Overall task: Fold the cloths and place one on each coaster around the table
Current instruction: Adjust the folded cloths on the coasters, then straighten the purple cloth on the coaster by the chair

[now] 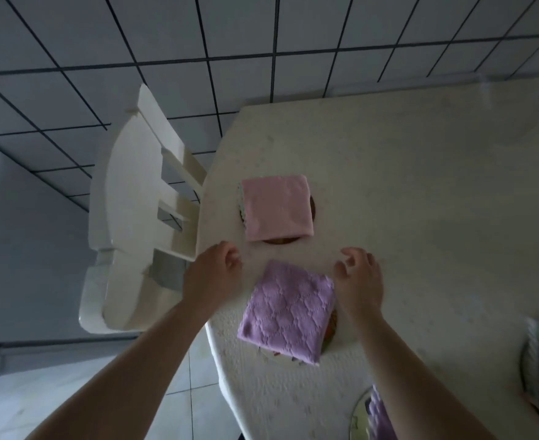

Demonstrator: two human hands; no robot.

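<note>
near cloth (289, 312) on coaster (332, 325), between hands

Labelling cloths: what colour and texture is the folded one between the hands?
Lilac cloth with a raised diamond-like weave, seen in the head view.

This looks like a home dining corner. A tabletop (420, 185) under a cream embossed cover has place settings, with folded cloths (277, 207) on coasters (313, 206), and a white wooden chair (128, 217) is drawn up to it. The floor (55, 74) is pale tile with dark grout.
</note>
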